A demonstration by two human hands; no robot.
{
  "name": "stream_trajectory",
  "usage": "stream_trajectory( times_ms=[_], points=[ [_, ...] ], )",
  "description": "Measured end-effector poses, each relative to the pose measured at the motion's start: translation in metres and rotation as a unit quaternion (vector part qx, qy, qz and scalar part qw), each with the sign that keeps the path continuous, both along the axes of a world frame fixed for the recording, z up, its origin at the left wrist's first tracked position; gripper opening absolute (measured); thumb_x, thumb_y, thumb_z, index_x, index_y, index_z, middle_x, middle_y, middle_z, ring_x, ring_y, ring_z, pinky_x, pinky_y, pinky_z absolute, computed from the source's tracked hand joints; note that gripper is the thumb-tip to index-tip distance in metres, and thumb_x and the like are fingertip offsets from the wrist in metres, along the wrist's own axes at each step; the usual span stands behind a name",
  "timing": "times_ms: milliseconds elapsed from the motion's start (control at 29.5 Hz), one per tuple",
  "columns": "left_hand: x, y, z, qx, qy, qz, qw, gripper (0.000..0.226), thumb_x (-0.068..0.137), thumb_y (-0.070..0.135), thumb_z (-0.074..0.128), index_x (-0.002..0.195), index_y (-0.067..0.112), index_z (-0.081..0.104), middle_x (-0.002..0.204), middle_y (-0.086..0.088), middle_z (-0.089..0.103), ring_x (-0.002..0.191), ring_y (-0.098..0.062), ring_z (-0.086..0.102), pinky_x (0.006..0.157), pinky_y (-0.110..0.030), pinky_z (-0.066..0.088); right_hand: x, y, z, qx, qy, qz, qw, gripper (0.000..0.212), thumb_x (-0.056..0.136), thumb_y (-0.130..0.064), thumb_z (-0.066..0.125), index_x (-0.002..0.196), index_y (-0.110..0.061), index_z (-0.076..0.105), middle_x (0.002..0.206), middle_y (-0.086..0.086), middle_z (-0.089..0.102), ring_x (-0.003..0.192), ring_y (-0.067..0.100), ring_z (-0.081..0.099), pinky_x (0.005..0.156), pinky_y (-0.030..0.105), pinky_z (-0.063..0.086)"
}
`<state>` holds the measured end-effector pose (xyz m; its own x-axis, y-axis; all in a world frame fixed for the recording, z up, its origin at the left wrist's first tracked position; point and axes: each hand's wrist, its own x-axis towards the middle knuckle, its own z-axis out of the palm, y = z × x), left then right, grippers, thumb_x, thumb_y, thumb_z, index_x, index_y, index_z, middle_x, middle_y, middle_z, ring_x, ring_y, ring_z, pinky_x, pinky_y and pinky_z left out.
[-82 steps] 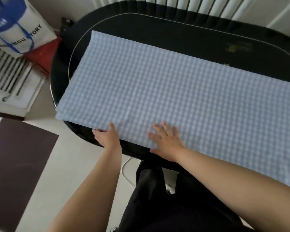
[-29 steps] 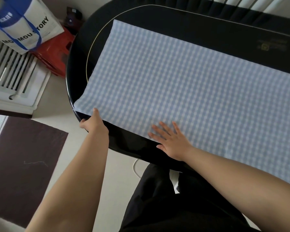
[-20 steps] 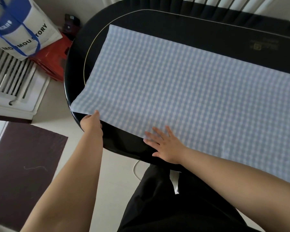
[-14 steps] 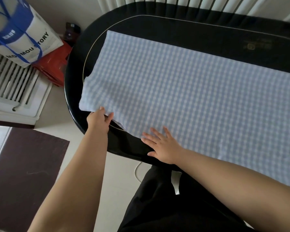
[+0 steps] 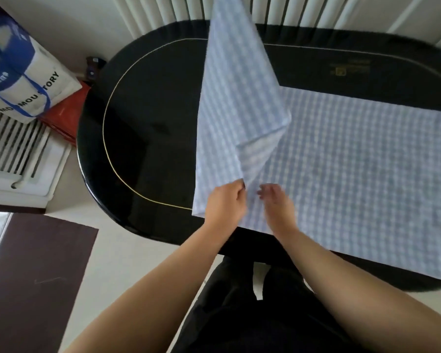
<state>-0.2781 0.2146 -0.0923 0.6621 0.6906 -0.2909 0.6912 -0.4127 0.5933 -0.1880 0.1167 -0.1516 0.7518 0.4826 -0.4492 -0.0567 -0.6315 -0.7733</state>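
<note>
A light blue checked cloth [image 5: 354,159] lies along the black oval table [image 5: 148,138]. Its left end is lifted off the table and stands up in a tall flap over the middle of the cloth. My left hand [image 5: 224,203] grips the near corner of that lifted end, fingers curled round the fabric. Just to the right, my right hand [image 5: 278,202] rests on the flat part of the cloth near the table's front edge, its fingers bent down onto the fabric. The picture is blurred with motion.
The table's left end shows a thin gold line. On the floor at the left stand a white and blue bag [image 5: 18,80], a red box [image 5: 66,113] and a white slatted unit [image 5: 15,151]. A dark mat [image 5: 31,276] lies at lower left. White vertical slats [image 5: 189,8] run behind the table.
My left hand has taken the cloth's left near corner and swung that end up and to the right, baring the table's left end. My right hand stayed on the cloth near the front edge.
</note>
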Motion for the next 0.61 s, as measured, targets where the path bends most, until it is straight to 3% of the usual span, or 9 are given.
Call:
stream_trajectory(
  times_ms=[34, 102, 169, 203, 271, 338, 372, 474, 609],
  points=[
    [0.002, -0.016, -0.01, 0.003, 0.016, -0.057, 0.998, 0.025, 0.098, 0.019, 0.042, 0.103, 0.011, 0.065, 0.088, -0.01, 0.069, 0.082, -0.03, 0.062, 0.062, -0.031, 0.04, 0.019, -0.019, -0.001, 0.021, 0.056, -0.12, 0.991, 0.035, 0.101, -0.038, 0.033, 0.09, -0.025, 0.064, 0.085, -0.004, 0.07, 0.087, 0.024, 0.066, 0.08, 0.04, 0.05],
    [0.01, -0.051, -0.028, -0.021, 0.06, -0.145, 0.987, 0.03, 0.099, 0.021, 0.038, 0.12, 0.023, 0.06, 0.106, -0.001, 0.069, 0.093, -0.026, 0.063, 0.076, -0.034, 0.05, 0.059, -0.057, -0.004, 0.008, 0.153, -0.232, 0.96, 0.058, 0.098, -0.054, 0.027, 0.102, -0.011, 0.067, 0.089, 0.002, 0.069, 0.087, 0.024, 0.064, 0.088, 0.045, 0.051],
    [0.012, -0.069, -0.042, -0.042, 0.111, -0.17, 0.978, 0.025, 0.098, 0.026, 0.039, 0.111, 0.024, 0.06, 0.107, 0.002, 0.066, 0.097, -0.025, 0.062, 0.081, -0.039, 0.051, 0.081, -0.074, -0.014, -0.035, 0.223, -0.231, 0.946, 0.082, 0.084, -0.077, 0.023, 0.116, -0.013, 0.064, 0.104, 0.003, 0.067, 0.096, 0.024, 0.064, 0.093, 0.043, 0.051],
    [0.015, -0.075, -0.047, -0.048, 0.126, -0.178, 0.975, 0.023, 0.098, 0.03, 0.04, 0.105, 0.023, 0.06, 0.105, 0.003, 0.065, 0.097, -0.025, 0.062, 0.08, -0.039, 0.05, 0.089, -0.078, -0.02, -0.055, 0.233, -0.227, 0.944, 0.083, 0.079, -0.081, 0.023, 0.11, -0.016, 0.065, 0.102, 0.004, 0.068, 0.092, 0.025, 0.065, 0.089, 0.04, 0.052],
    [0.015, -0.076, -0.054, -0.064, 0.135, -0.168, 0.974, 0.028, 0.097, 0.04, 0.04, 0.103, 0.024, 0.062, 0.104, 0.004, 0.065, 0.097, -0.022, 0.062, 0.079, -0.035, 0.049, 0.096, -0.078, -0.022, -0.099, 0.177, -0.178, 0.963, 0.071, 0.086, -0.071, 0.035, 0.091, -0.008, 0.068, 0.087, 0.013, 0.066, 0.079, 0.029, 0.064, 0.07, 0.031, 0.047],
    [0.009, -0.068, -0.055, -0.051, 0.126, -0.136, 0.981, 0.033, 0.098, 0.043, 0.038, 0.113, 0.027, 0.062, 0.116, 0.007, 0.064, 0.107, -0.018, 0.058, 0.08, -0.03, 0.046, 0.096, -0.075, -0.021, -0.145, 0.087, -0.091, 0.981, 0.05, 0.094, -0.044, 0.05, 0.082, 0.002, 0.067, 0.083, 0.023, 0.066, 0.08, 0.033, 0.064, 0.064, 0.028, 0.039],
    [0.006, -0.061, -0.057, -0.019, 0.114, -0.12, 0.986, 0.034, 0.099, 0.042, 0.038, 0.119, 0.027, 0.061, 0.124, 0.009, 0.06, 0.114, -0.016, 0.054, 0.083, -0.03, 0.043, 0.096, -0.074, -0.02, -0.159, 0.059, -0.054, 0.984, 0.041, 0.093, -0.035, 0.054, 0.074, -0.001, 0.065, 0.078, 0.021, 0.065, 0.079, 0.032, 0.063, 0.063, 0.027, 0.037],
    [-0.002, -0.036, -0.066, 0.086, 0.102, -0.062, 0.989, 0.04, 0.099, 0.041, 0.037, 0.135, 0.027, 0.046, 0.149, 0.007, 0.035, 0.137, -0.016, 0.027, 0.103, -0.035, 0.035, 0.09, -0.072, -0.019, -0.186, 0.01, 0.019, 0.982, 0.04, 0.093, -0.034, 0.052, 0.059, -0.015, 0.048, 0.062, 0.005, 0.056, 0.068, 0.025, 0.056, 0.06, 0.028, 0.037],
    [0.0, -0.006, -0.081, 0.06, 0.188, 0.053, 0.979, 0.06, 0.098, 0.047, 0.036, 0.15, 0.025, 0.013, 0.16, -0.002, 0.0, 0.146, -0.025, -0.001, 0.117, -0.045, 0.01, 0.089, -0.082, -0.024, -0.238, -0.015, 0.07, 0.969, 0.034, 0.095, -0.039, 0.045, 0.068, -0.018, 0.045, 0.071, 0.0, 0.056, 0.067, 0.02, 0.054, 0.054, 0.027, 0.036]
  ],
)
